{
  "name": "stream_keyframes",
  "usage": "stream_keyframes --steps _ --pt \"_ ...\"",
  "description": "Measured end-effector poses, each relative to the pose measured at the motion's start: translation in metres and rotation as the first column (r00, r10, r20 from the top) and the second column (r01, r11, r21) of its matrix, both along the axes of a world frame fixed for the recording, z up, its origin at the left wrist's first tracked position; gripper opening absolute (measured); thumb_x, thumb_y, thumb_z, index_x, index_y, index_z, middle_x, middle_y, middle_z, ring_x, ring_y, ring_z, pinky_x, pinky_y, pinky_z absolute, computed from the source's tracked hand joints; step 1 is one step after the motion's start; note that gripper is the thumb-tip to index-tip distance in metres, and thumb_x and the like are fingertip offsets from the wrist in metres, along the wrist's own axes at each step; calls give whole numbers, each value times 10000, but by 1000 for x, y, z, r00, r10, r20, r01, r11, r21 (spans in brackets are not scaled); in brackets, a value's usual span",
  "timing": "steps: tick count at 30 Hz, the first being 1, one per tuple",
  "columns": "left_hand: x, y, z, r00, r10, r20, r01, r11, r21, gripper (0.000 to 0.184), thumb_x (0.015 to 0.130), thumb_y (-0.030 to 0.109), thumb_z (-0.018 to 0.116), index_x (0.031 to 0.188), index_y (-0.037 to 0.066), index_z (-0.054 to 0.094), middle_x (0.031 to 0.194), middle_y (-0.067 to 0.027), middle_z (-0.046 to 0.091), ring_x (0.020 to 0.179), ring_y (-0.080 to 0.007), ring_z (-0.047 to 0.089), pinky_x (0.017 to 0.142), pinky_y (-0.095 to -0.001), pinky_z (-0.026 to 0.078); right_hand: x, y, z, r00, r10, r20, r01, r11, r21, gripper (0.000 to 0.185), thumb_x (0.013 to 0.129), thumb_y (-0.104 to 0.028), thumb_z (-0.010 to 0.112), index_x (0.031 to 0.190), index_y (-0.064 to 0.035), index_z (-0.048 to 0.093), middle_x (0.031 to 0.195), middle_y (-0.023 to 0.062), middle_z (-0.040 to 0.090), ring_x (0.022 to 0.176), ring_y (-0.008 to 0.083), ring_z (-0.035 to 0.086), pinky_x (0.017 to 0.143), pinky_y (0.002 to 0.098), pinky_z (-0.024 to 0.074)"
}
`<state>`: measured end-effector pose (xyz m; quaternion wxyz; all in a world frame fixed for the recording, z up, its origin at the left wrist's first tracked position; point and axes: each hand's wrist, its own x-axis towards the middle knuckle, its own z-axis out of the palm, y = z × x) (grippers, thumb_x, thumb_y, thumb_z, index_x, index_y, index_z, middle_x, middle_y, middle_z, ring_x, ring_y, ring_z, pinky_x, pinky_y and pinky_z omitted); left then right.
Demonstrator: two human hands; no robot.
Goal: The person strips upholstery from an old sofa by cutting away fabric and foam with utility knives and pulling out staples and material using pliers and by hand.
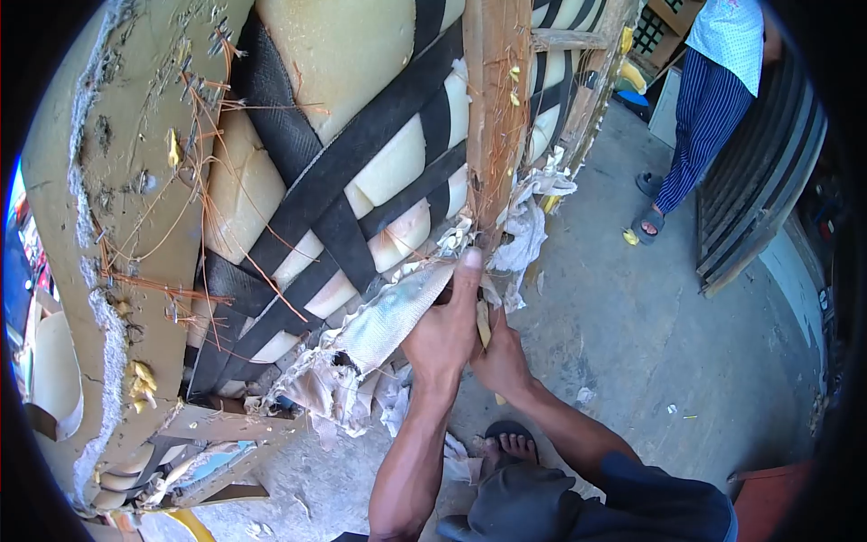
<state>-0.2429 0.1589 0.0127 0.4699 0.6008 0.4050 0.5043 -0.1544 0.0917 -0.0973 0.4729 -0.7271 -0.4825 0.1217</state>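
I viewed a bare grey concrete floor (650,334), strewn with scraps, in a workroom. A slatted panel (763,163) stood tilted at the right, beside a person in striped trousers (704,117). The upholstery frame (495,117), with crossed black webbing (361,172), occupied the left and centre; torn pale fabric (388,316) hung along its near edge. The left hand (445,334) was positioned at that fabric, thumb extended; its fingers were hidden, so I could not determine its grip. The right hand (502,361), just beside it, was curled around a narrow yellowish stick (483,323).
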Motion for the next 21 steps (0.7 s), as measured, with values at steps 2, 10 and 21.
stream_keyframes --steps 2,10,21 --pt "1 0 3 998 -13 -54 10 998 -65 505 933 496 686 958 -8 699 760 -101 679 676 -151 636 625 -315 495 -8 4 -3 999 24 -40 -19 993 114 498 899 -47 608 1318 71 367 921 354 649 869 534 645 716 564 508" --pt "13 -11 -37 974 218 -69 -207 968 140 335 978 257 603 945 -67 682 678 -123 653 631 -166 617 616 -351 488 -1 20 -1 980 138 141 -168 957 235 572 898 -160 689 1317 30 350 1035 345 660 975 488 666 777 510 538" --pt "4 -2 -27 977 178 -114 -144 956 256 472 1036 274 535 731 -61 666 546 -114 563 506 -172 534 521 -358 429 -3 48 -34 991 71 -114 -39 965 259 401 936 -149 639 1215 12 400 935 287 676 855 493 678 686 524 541"
